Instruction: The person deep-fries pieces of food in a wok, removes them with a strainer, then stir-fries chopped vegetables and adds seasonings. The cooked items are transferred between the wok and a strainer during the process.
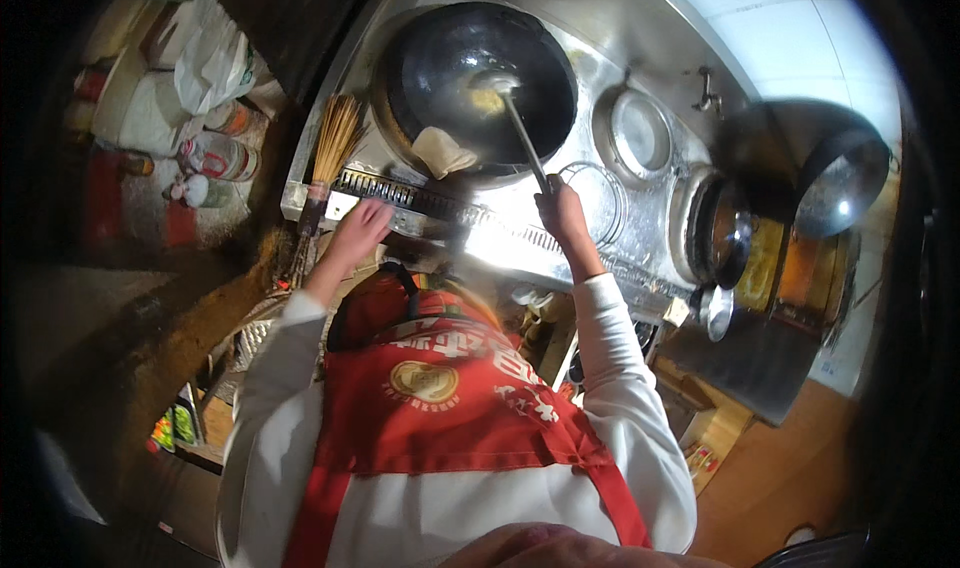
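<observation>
My right hand (561,212) is closed around the long handle of a metal ladle (525,134). The ladle's bowl rests low inside a large dark wok (420,65), beside a small yellowish patch (486,101) that I cannot identify. A folded beige cloth (442,153) lies over the wok's near rim. Close to the stove's front edge is my left hand (364,227), its fingers loosely bent and partly blurred. Nothing shows in it, though its palm side is hidden. Just left of that hand a bamboo wok brush (336,144) stands upright, bristles up.
Right of the wok, the steel stove top (585,62) carries a round metal pan (640,134) and a wire ring (600,204). Farther right are a dark pot (724,230) and another wok (844,167). Bottles (219,157) and bags stand on the left shelf. A tap (706,92) juts from the back.
</observation>
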A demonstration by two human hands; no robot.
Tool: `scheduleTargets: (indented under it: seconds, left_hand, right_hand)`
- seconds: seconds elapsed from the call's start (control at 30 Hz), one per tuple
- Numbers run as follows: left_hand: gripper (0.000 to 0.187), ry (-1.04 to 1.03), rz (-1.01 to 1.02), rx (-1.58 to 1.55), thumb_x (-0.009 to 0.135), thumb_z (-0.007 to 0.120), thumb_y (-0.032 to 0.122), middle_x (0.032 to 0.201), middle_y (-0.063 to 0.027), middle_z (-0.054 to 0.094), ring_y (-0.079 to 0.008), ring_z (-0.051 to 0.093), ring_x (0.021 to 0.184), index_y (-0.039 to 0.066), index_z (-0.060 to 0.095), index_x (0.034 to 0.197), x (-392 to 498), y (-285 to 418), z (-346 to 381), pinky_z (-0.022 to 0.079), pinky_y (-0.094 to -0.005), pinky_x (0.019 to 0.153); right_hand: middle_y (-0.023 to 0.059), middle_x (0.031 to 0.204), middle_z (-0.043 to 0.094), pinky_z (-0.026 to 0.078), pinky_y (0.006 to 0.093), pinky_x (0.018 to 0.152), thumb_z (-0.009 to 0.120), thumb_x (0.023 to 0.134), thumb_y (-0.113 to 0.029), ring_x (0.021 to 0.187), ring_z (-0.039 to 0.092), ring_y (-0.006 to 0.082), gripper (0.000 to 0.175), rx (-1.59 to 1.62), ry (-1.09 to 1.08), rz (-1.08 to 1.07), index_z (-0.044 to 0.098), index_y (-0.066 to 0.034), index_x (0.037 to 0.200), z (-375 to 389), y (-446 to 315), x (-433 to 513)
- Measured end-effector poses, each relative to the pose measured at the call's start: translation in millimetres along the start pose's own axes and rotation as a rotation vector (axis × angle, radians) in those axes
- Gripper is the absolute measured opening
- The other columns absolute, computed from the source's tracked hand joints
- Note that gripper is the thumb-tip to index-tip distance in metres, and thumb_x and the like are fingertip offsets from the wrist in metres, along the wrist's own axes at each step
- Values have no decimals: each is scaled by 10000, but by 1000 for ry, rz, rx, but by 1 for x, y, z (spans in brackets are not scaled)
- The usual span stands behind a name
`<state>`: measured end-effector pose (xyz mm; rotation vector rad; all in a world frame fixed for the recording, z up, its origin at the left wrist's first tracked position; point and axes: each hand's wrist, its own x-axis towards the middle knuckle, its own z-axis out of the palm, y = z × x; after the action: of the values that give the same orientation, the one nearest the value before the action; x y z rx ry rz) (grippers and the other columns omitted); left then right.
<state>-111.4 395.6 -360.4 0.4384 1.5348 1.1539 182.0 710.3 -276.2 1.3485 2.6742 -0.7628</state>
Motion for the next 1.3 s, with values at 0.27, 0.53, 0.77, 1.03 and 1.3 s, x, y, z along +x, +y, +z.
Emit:
scheduleTargets:
  seconds: [0.27, 0.53, 0.77, 1.03, 1.3]
  left_hand:
    - [92, 112, -370, -524, 946, 623, 165, 773, -90, 685, -204, 642, 603, 87, 648, 903, 156, 111, 130, 429, -322, 456]
    - [65, 283, -237, -289, 885, 612, 125, 761, -81, 657, -204, 583, 530, 63, 613, 866, 155, 99, 145, 337, -355, 386]
    - [105, 208, -196, -121, 928, 597, 171, 803, -77, 672, -216, 590, 556, 76, 637, 952, 160, 110, 138, 341, -355, 372]
    - [129, 94, -249, -385, 898, 638, 139, 817, -73, 649, -221, 639, 596, 121, 595, 1019, 189, 76, 108, 387, -330, 399]
    - [250, -30, -458, -370, 1022, 561, 324, 819, -84, 638, -214, 615, 700, 87, 639, 1010, 177, 72, 21, 513, -356, 577]
  right_hand:
    - [-8, 682, 517, 387, 299, 408, 651, 1041, -221, 507, 498, 111, 200, 817, -201, 410, 608, -32, 1087, -30, -66, 17]
    - [21, 649, 539, 460, 323, 509, 602, 1051, -223, 561, 548, 131, 354, 572, -286, 204, 619, -32, 1350, -40, -29, -6]
    - [249, 881, 737, 592, 488, 726, 560, 1036, -216, 843, 754, 365, 454, 20, -24, -28, 562, -20, 1445, -27, -74, -2]
    - [190, 1083, 690, 604, 479, 759, 517, 1049, -193, 906, 734, 352, 485, -433, 204, 26, 510, -99, 1525, -20, -53, -4]
    - [223, 1040, 676, 558, 525, 867, 684, 987, -331, 1028, 685, 436, 295, 130, 409, 28, 660, -57, 1095, -13, -9, -206]
